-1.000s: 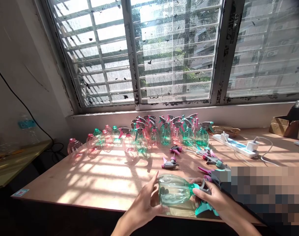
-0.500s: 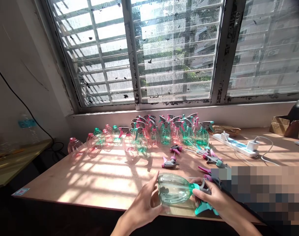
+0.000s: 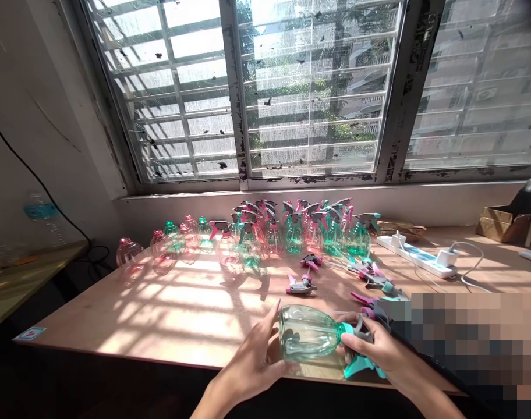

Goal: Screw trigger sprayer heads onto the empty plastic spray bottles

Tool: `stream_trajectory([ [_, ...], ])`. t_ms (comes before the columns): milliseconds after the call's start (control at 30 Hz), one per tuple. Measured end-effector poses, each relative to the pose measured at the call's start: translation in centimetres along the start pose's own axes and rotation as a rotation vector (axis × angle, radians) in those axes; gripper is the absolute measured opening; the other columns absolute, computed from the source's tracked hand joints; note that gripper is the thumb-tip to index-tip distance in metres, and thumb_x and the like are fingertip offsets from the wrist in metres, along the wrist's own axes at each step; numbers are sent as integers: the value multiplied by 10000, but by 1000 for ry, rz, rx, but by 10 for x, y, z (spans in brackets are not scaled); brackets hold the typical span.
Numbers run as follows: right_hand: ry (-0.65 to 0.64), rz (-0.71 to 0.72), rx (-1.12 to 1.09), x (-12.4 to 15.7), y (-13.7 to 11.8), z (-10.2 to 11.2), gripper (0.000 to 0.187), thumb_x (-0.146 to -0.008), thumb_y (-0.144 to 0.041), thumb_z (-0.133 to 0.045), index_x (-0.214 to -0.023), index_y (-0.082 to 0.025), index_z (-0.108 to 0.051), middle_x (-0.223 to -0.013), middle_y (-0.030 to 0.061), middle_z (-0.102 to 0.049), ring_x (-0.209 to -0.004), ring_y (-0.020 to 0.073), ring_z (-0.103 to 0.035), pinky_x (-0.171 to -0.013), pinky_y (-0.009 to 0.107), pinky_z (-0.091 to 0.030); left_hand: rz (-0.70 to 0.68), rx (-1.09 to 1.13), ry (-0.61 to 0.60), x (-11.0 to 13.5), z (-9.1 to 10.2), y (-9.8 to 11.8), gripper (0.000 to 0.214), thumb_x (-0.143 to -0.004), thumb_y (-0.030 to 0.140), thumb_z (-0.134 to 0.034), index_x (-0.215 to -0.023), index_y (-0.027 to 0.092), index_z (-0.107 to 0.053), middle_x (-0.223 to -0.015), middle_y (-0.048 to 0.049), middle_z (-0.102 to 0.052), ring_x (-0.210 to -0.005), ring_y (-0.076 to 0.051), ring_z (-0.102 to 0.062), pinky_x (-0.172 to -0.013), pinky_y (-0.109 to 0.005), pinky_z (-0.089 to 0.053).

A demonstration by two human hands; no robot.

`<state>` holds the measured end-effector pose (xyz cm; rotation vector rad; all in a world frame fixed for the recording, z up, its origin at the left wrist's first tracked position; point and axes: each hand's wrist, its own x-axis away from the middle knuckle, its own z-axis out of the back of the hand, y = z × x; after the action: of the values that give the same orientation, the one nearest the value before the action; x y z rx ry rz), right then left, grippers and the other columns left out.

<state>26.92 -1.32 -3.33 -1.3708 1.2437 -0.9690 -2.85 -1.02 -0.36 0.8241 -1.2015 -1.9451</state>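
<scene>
A clear green spray bottle point(image 3: 309, 333) lies sideways over the table's front edge, its base to the left. My left hand point(image 3: 257, 355) is closed around the base, thumb below and a finger along the far side. At the neck, my right hand point(image 3: 374, 343) pinches the teal collar of the grey and teal trigger sprayer point(image 3: 360, 365). The sprayer sits on the bottle mouth, with its tube inside; whether it is fully tight I cannot tell. Beyond my hands lie loose pink and grey trigger sprayers point(image 3: 301, 285), and more sprayers point(image 3: 374, 276) lie to the right.
Several pink and green bottles with sprayers point(image 3: 294, 235) stand in rows by the window. Open-necked bottles point(image 3: 163, 250) stand at the left. A white power strip point(image 3: 418, 256) with plugs and a cardboard box point(image 3: 496, 224) are at the right. A pixelated patch covers the right front.
My hands hold nearly the same pose on the spray bottle and sprayer. The view has shifted slightly; nothing else has visibly moved.
</scene>
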Motion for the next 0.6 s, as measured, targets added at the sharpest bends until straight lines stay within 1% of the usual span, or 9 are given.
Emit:
stream_trajectory([
  [67, 5, -11, 18, 1, -2, 0, 473, -726, -501, -864, -1013, -192, -651, -640, 29, -751, -587, 217, -674, -589, 342, -521, 26, -22, 6, 0, 0, 1, 1115, -820, 83, -738, -1618, 388, -22, -1675, -99, -274, -1515, -375, -309, -1205, -538, -363],
  [100, 8, -17, 27, 2, -3, 0, 477, -731, -503, -861, -1023, -191, -649, -650, 35, -758, -602, 221, -676, -601, 348, -525, 31, -21, 4, -1, 1, 2, 1104, -819, 73, -731, -1620, 385, -38, -1676, -98, -271, -1518, -371, -305, -1201, -527, -372],
  [200, 11, -32, 46, 4, -7, 0, 479, -751, -520, -838, -1040, -184, -656, -659, 36, -753, -625, 232, -685, -629, 369, -541, 2, 41, -25, -1, 1, 4, 1032, -864, 84, -699, -1620, 386, -64, -1669, -95, -290, -1485, -347, -381, -1171, -474, -428],
  [267, 21, -38, 60, 5, -9, -1, 482, -754, -531, -827, -1043, -182, -662, -658, 29, -745, -629, 244, -697, -642, 388, -552, -48, 85, -54, -1, 1, 3, 967, -914, 75, -626, -1620, 387, -43, -1652, -95, -324, -1448, -321, -443, -1160, -453, -441],
  [367, 48, -51, 75, 6, -10, -2, 498, -741, -539, -828, -1048, -184, -662, -629, 13, -730, -631, 258, -705, -681, 426, -570, -56, 22, -51, 0, 0, 1, 961, -925, 37, -551, -1616, 379, 23, -1607, -105, -401, -1443, -310, -445, -1154, -457, -435],
  [467, 53, -50, 76, 7, -9, -2, 497, -728, -534, -835, -1040, -189, -660, -623, 10, -727, -628, 255, -699, -697, 438, -576, -19, -87, -29, -1, -1, 4, 1059, -890, 96, -647, -1610, 357, 83, -1590, -123, -424, -1460, -352, -404, -1132, -490, -447],
  [533, 50, -58, 88, 8, -9, 0, 507, -721, -539, -837, -1046, -193, -659, -669, 22, -742, -646, 261, -706, -675, 427, -569, -11, -139, -11, -2, -1, 8, 1113, -847, 127, -716, -1618, 347, 54, -1618, -126, -380, -1480, -383, -364, -1151, -525, -416],
  [600, 48, -77, 105, 8, -9, 2, 528, -723, -550, -836, -1069, -195, -654, -699, 29, -748, -673, 272, -712, -653, 416, -555, -1, -194, 4, -3, -1, 12, 1125, -819, 127, -748, -1626, 343, 5, -1632, -124, -358, -1496, -392, -330, -1183, -549, -367],
])
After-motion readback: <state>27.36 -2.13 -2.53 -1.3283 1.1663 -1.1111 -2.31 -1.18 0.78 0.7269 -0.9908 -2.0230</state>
